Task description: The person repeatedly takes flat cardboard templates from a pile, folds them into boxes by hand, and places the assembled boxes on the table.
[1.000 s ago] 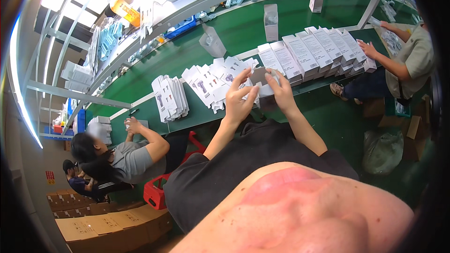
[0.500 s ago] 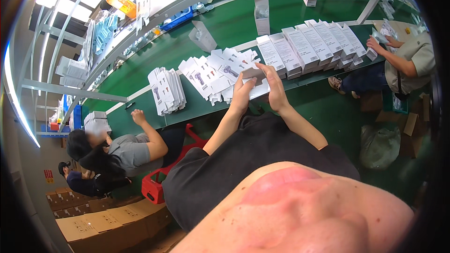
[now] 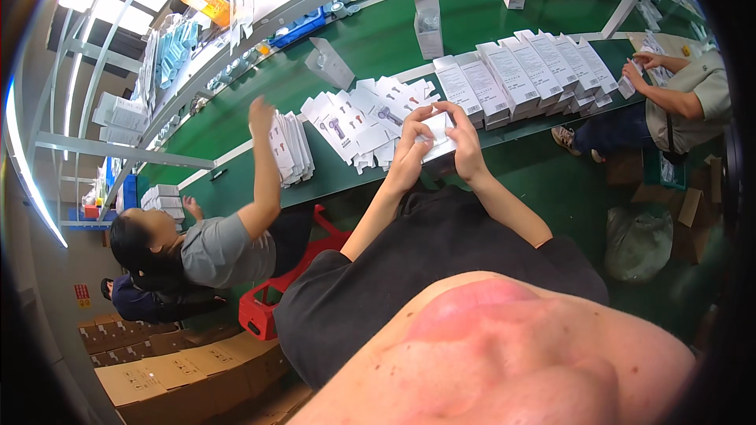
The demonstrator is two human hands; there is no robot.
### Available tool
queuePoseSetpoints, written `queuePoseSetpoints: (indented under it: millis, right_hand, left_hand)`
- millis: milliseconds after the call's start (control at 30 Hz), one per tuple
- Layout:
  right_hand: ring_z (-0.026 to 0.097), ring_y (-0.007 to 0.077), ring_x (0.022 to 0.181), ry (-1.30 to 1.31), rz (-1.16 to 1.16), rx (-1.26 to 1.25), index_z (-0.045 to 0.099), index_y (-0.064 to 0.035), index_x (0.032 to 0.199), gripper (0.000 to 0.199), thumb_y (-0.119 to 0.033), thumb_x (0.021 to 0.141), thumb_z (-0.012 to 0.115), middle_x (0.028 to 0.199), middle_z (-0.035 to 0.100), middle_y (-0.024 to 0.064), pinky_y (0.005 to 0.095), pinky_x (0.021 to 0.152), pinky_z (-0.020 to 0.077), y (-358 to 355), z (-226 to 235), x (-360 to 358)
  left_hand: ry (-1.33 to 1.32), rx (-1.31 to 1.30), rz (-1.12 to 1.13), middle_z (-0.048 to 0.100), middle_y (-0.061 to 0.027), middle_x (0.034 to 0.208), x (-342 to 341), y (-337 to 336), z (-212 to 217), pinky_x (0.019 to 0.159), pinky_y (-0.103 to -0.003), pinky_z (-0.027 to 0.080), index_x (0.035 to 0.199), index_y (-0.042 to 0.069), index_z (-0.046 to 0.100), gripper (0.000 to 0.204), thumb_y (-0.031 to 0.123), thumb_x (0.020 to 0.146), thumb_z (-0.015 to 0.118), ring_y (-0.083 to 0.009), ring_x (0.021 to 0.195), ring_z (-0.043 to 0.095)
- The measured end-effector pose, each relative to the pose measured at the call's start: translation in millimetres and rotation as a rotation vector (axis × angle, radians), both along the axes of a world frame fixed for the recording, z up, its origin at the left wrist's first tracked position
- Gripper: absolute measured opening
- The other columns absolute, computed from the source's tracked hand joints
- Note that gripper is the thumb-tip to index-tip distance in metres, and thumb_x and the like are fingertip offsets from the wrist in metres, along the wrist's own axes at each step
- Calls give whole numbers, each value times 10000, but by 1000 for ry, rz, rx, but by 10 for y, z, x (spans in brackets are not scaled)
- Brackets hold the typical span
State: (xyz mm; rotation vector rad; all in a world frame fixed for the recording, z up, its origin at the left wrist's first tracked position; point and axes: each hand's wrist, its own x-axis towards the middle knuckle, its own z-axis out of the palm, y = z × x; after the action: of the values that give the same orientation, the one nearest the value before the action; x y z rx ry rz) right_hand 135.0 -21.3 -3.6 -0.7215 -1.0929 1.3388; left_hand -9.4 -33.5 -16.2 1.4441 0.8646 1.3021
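A green bench (image 3: 480, 20) carries boxes (image 3: 516, 83) at right and flat cartons (image 3: 370, 138) at left. At its near edge, the left hand (image 3: 410, 147) and right hand (image 3: 468, 146), fingers curled, grasp a white carton (image 3: 439, 132) between them, partly hidden by fingers.

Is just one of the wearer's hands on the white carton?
No, the left hand and the right hand both hold the white carton.

Inspected layout: carton (image 3: 440, 132) between left hand (image 3: 409, 151) and right hand (image 3: 468, 151), before the workbench (image 3: 378, 46), on which carton blanks (image 3: 356, 130) lie left, stacked boxes (image 3: 513, 79) right, separate boxes (image 3: 429, 31) behind.
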Motion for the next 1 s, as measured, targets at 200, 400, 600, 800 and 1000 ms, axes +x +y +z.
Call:
queuePoseSetpoints:
  millis: [200, 400, 600, 800, 1000]
  right_hand:
    - [547, 298, 1070, -379, -107, 101, 605, 1, 1144, 478, 18, 711, 404, 1170, 586, 164, 333, 994, 424, 36, -57, -37]
    - [567, 284, 1043, -326, -101, 60, 604, -7, 1172, 444, -4, 755, 450, 1181, 590, 138, 330, 987, 428, 43, -90, 77]
    - [546, 275, 1106, -584, -138, 99, 600, -44, 1228, 469, -126, 772, 670, 1259, 560, 106, 313, 965, 454, -169, -33, 258]
    - [541, 291, 1142, -1067, -593, 511, 615, -98, 1237, 571, -218, 718, 821, 1327, 512, 112, 324, 908, 500, 220, -380, 527]
    - [503, 335, 1195, -1554, -902, 513, 630, -127, 1231, 519, -243, 749, 782, 1316, 509, 126, 380, 1022, 443, 473, -778, 856]
  left_hand:
    - [88, -148, -4, 465, -137, 1453, -5, 22, -33, 1100, -368, 307, 1000, 56, 505, 104, 98, 919, 456, -310, 1286, 423]
    - [118, -124, -42, 482, -166, 1434, -75, -27, -5, 1107, -401, 342, 1318, 16, 514, 465, 141, 887, 635, -312, 1347, 424]
    - [631, -128, -35, 497, -176, 1435, -139, 56, -18, 1088, -450, 404, 1410, 34, 479, 800, 114, 701, 841, -377, 1264, 526]
    - [815, 440, 347, 483, -175, 1460, -433, 780, -1027, 1123, -489, 352, 1396, 106, 505, 795, 213, 688, 851, -357, 1343, 451]
    - [1596, 38, 178, 475, -230, 1441, -290, 556, -1397, 1145, -515, 332, 1400, 75, 466, 791, 238, 712, 821, -386, 1383, 414]
